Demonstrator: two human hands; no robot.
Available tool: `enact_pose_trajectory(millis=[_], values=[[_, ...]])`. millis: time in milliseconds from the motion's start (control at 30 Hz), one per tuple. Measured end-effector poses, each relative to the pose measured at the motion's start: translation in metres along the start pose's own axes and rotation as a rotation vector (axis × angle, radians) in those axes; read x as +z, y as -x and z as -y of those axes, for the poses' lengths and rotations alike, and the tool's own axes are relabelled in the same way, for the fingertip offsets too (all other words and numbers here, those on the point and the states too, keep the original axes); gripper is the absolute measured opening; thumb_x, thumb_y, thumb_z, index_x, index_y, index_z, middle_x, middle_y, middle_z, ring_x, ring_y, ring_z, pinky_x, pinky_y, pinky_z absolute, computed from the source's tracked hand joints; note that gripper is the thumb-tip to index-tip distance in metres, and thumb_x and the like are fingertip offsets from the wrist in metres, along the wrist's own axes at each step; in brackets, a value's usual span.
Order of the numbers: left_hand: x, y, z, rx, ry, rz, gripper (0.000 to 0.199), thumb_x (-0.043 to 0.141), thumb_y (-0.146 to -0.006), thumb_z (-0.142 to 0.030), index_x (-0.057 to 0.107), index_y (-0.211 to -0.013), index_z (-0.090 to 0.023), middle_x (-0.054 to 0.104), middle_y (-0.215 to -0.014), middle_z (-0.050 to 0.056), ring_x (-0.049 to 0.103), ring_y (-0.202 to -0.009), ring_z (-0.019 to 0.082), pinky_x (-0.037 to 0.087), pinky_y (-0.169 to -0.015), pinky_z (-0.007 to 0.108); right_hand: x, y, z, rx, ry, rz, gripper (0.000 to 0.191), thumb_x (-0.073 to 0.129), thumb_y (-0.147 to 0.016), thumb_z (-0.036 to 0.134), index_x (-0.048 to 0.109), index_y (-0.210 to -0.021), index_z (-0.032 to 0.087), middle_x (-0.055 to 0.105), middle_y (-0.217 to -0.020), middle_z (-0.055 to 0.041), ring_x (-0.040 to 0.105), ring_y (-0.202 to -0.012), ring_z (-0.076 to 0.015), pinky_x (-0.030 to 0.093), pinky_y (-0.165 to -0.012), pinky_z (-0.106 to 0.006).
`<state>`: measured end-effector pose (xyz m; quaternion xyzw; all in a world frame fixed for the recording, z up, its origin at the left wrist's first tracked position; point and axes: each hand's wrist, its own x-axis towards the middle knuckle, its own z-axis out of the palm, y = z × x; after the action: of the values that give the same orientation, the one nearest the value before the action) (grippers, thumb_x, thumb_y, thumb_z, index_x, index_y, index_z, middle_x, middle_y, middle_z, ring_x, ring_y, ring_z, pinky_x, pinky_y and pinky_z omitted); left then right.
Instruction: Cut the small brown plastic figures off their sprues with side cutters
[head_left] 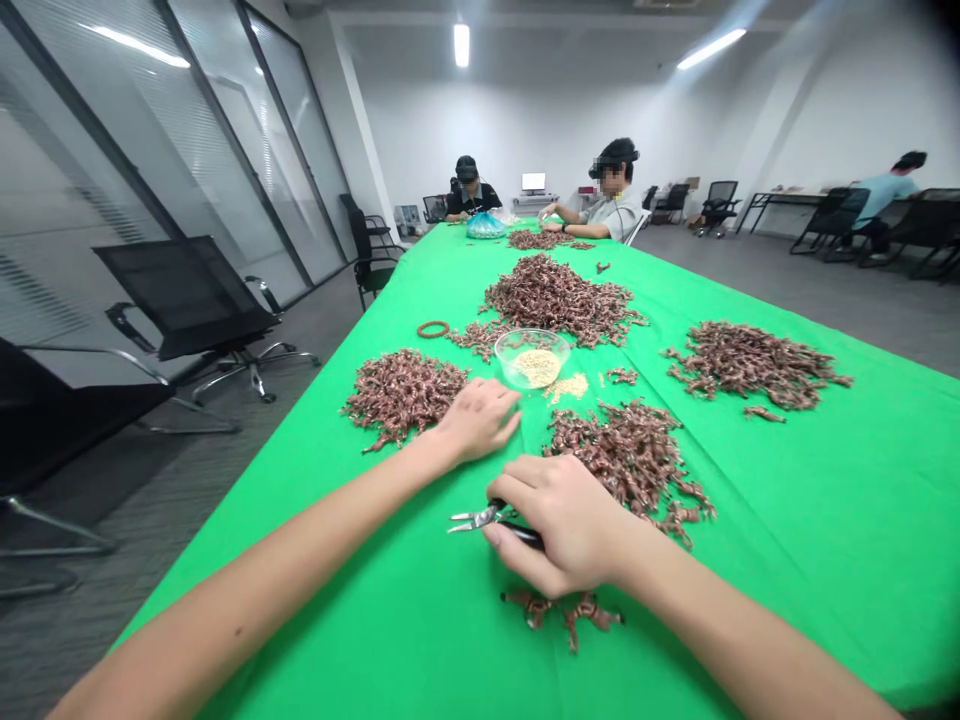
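My right hand (559, 520) is wrapped round a pair of small pliers (474, 520) with dark handles, their jaws parted and pointing left. Just below it, a few brown figures (592, 612) lie on the green cloth. My left hand (480, 418) reaches beside a brown pile (405, 392), its fingers bent downward near a clear bowl (532, 358) of pale grains; its fingertips are partly hidden, and what they hold, if anything, cannot be made out. Some grains (570, 386) lie outside the bowl. Another brown pile (626, 455) sits beyond my right hand.
A large brown heap (559, 298) stands behind the bowl, with a brown ring (433, 329) to its left. Another pile (754, 365) lies right. Two people sit at the far end near a blue bag (485, 226). Office chairs (187, 295) line the left side.
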<state>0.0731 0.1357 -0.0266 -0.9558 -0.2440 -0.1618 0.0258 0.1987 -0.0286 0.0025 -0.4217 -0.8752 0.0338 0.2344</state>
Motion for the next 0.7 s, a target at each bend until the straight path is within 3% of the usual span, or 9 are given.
enact_pose_trajectory(millis=[133,267,433,567,700], values=[[0.012,-0.009,-0.024,0.042,0.15,-0.014,0.038,0.051,-0.093,-0.033,0.057,-0.129,-0.019,0.063,-0.117,0.011,0.057,-0.11,0.026,0.045,-0.094,0.041,0.002,0.0,0.001,-0.039,-0.024,-0.046,0.034,0.039,-0.093,0.042,0.061,-0.091,0.016,0.061,-0.075,-0.0048,0.051,-0.069,-0.0182,0.03,-0.063,-0.032],[0.025,-0.027,-0.029,0.075,0.286,0.017,0.041,0.061,-0.086,-0.025,0.059,-0.128,-0.025,0.06,-0.121,0.008,0.055,-0.113,0.026,0.044,-0.097,0.041,0.0,0.0,-0.001,-0.032,-0.031,-0.072,0.032,0.041,-0.092,0.041,0.062,-0.092,0.016,0.06,-0.074,-0.0041,0.049,-0.067,-0.0176,0.029,-0.062,-0.032],[0.027,-0.039,-0.028,0.023,0.438,0.018,0.024,0.065,-0.084,-0.023,0.068,-0.107,-0.018,0.063,-0.105,0.008,0.057,-0.104,0.026,0.044,-0.093,0.041,-0.002,0.0,-0.005,-0.016,-0.034,-0.093,0.032,0.042,-0.091,0.04,0.062,-0.092,0.016,0.06,-0.074,-0.004,0.048,-0.066,-0.0171,0.029,-0.061,-0.032],[0.022,-0.039,-0.027,-0.085,0.573,-0.005,0.007,0.064,-0.083,-0.018,0.068,-0.088,-0.015,0.066,-0.088,0.006,0.059,-0.086,0.022,0.046,-0.085,0.039,-0.002,0.001,-0.006,-0.01,-0.039,-0.099,0.032,0.042,-0.092,0.04,0.062,-0.091,0.016,0.059,-0.074,-0.0039,0.048,-0.065,-0.0167,0.03,-0.061,-0.031],[0.011,-0.027,-0.021,-0.213,0.77,-0.023,0.006,0.064,-0.083,-0.017,0.068,-0.086,-0.014,0.068,-0.079,0.005,0.063,-0.076,0.019,0.05,-0.075,0.035,-0.003,0.001,-0.007,-0.01,-0.038,-0.104,0.031,0.042,-0.092,0.041,0.061,-0.091,0.016,0.059,-0.073,-0.0038,0.047,-0.065,-0.0166,0.03,-0.06,-0.031]])
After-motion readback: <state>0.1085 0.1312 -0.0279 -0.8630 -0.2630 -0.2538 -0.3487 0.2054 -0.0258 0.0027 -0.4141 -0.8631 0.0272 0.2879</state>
